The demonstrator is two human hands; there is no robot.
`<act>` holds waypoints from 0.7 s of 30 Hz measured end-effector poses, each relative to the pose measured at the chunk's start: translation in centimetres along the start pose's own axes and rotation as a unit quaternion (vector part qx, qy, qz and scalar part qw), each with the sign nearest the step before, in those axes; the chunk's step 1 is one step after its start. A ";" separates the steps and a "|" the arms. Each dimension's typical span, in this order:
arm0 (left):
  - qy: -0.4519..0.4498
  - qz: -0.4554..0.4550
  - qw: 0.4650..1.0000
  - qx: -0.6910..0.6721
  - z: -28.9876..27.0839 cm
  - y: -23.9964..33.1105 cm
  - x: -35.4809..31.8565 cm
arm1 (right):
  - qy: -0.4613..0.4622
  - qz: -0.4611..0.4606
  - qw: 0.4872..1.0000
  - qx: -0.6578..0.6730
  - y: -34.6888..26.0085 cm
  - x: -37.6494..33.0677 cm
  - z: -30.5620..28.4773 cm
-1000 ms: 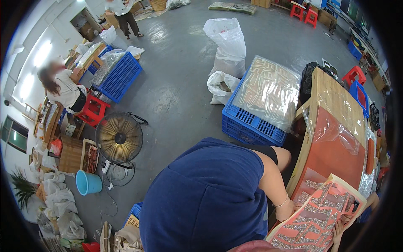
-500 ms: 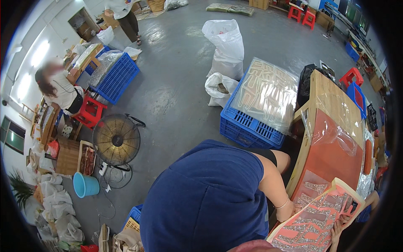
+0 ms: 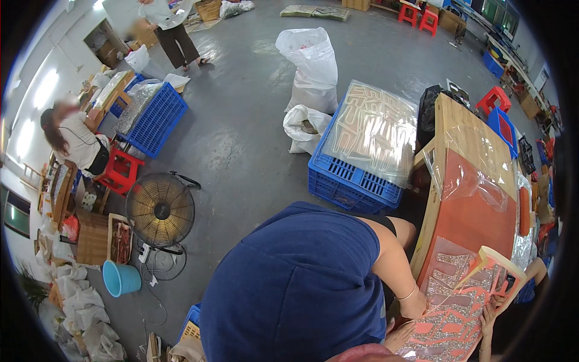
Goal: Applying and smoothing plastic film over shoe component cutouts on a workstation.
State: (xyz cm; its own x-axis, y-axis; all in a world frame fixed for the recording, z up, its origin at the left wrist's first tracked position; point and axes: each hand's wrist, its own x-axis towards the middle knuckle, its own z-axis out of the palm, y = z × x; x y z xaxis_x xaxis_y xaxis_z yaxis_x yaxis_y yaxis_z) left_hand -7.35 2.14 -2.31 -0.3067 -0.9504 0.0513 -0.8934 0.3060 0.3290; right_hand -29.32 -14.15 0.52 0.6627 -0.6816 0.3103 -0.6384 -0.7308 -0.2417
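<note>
A glittery sheet with orange cut-out shapes [image 3: 449,314] lies at the near end of a long wooden table [image 3: 467,130]. My right hand [image 3: 490,314] grips the lower edge of an orange cut-out layer [image 3: 496,265], which is peeled up off the sheet and tilted. My left hand [image 3: 399,333] rests flat on the sheet's near left edge, fingers apart. A person in a blue shirt [image 3: 295,289] bends over right in front of me, with one hand [image 3: 416,304] pressed on the same sheet. Another person's arm [image 3: 534,271] reaches in from the right.
A blue crate [image 3: 353,184] covered by a clear plastic sheet stands left of the table, with white sacks [image 3: 313,66] behind it. A floor fan [image 3: 160,210], a blue bucket [image 3: 120,277], red stools, a seated person [image 3: 75,142] and a standing person [image 3: 172,30] are further left.
The peeled orange layer has tilted slightly in my right hand. The person in blue keeps a hand on the sheet. Little else has moved.
</note>
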 end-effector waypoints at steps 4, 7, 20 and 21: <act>-0.062 0.047 0.996 -0.048 0.5 0.4 1.5 | 0.018 0.019 1.000 -0.010 0.4 0.6 -0.7; 0.054 0.067 0.996 0.040 1.5 0.5 0.8 | 0.034 0.031 0.999 -0.016 0.4 1.1 -1.4; 0.249 0.116 0.955 0.110 5.4 1.5 -1.4 | 0.077 0.076 0.994 -0.023 1.0 4.3 -2.6; 0.241 0.115 0.957 0.111 5.3 1.4 -1.2 | 0.082 0.090 0.992 -0.028 2.0 3.5 -3.5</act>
State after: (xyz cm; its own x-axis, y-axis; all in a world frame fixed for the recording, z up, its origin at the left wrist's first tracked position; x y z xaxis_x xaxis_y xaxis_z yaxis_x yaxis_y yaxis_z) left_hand -9.99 4.04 -6.93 -0.3639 -0.7551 0.5454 -0.8848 0.4631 0.0509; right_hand -29.64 -17.83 4.39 0.4668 -0.7822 0.4126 -0.7645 -0.5915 -0.2565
